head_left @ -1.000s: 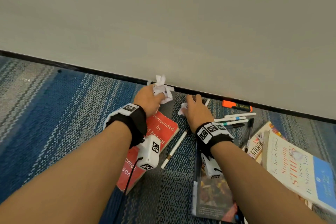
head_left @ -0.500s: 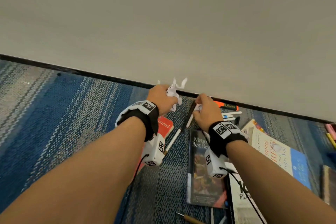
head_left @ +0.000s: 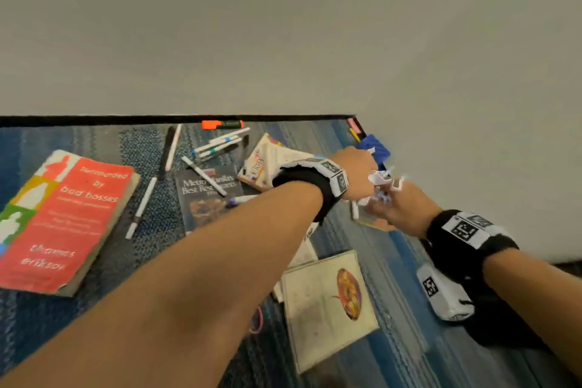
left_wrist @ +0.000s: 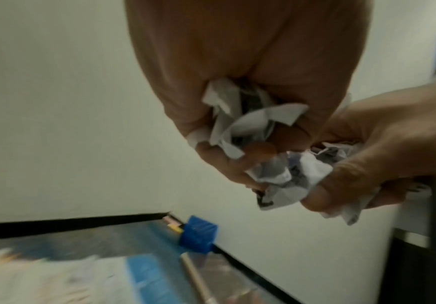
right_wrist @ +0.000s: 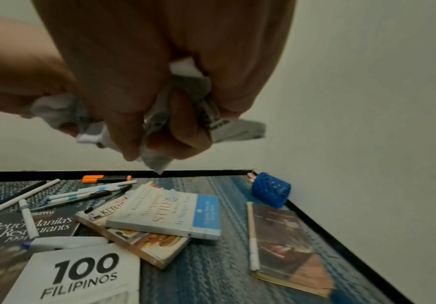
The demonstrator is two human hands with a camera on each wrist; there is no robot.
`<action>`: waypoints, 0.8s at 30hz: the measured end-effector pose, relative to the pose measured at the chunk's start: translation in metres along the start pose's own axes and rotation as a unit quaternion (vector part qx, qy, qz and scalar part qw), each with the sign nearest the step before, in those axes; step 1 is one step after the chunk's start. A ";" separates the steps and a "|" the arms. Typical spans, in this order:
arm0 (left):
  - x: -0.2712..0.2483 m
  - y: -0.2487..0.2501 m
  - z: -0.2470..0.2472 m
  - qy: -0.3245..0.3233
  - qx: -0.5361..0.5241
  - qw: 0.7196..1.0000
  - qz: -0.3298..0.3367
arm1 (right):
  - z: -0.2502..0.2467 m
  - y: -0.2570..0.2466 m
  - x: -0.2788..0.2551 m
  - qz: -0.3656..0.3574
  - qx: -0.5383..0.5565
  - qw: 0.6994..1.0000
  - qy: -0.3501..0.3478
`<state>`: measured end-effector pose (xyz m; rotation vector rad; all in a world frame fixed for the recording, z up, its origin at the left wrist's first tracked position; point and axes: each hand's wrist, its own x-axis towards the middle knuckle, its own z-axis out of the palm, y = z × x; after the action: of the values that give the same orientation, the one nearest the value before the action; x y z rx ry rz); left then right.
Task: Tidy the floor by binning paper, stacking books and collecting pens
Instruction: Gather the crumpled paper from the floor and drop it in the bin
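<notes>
Crumpled paper (left_wrist: 240, 125) clenched in left hand (head_left: 356, 172), fingers curled tight around it — white corners protruding between the knuckles. Second crumpled wad (right_wrist: 175, 123) gripped in right hand (head_left: 400, 208), likewise fully closed on its load. Both fists raised above the carpet (head_left: 126, 277), touching or nearly touching, the two wads pressed close together between them.

Below the hands: books scattered flat. White "100 Filipinos" book (right_wrist: 79, 275) nearest in the right wrist view; cream cookbook (head_left: 327, 302) under the left forearm; red paperback (head_left: 63, 217) well to the left; dark "Metro Manila's Best Restaurants" book (head_left: 208, 198) with a white marker (head_left: 204, 176) lying across it. Blue-and-white paperback (right_wrist: 170, 216) stacked on a "Kitchen" book (right_wrist: 144, 242); brown book (right_wrist: 287, 244) apart to the right, a pencil (right_wrist: 252, 236) along its edge. Seven books counted.

Farther off — a cluster of pens (head_left: 220, 143) and an orange highlighter (head_left: 222, 124) by the black skirting. Blue mesh pen holder (right_wrist: 271, 189) on its side in the corner.
</notes>
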<state>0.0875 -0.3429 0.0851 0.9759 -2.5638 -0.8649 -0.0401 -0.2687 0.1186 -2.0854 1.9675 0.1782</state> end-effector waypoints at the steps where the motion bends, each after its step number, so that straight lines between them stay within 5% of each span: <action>1: 0.008 0.021 0.001 -0.005 -0.008 1.000 0.021 | -0.007 0.013 -0.018 0.010 -0.006 1.000 0.023; 6: 0.039 0.126 0.033 -0.009 0.015 0.993 0.117 | -0.021 0.082 -0.099 0.082 0.048 0.979 0.182; 17: 0.097 0.355 0.178 -0.010 0.012 0.972 0.235 | -0.001 0.287 -0.302 0.154 0.137 0.916 0.345; 24: 0.156 0.470 0.265 0.038 -0.047 0.975 0.214 | -0.009 0.410 -0.366 0.238 0.173 0.863 0.410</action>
<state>-0.3856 -0.0516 0.1707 0.3935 -2.4988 -0.7954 -0.4744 0.0625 0.1811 -1.5018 2.6746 -1.0657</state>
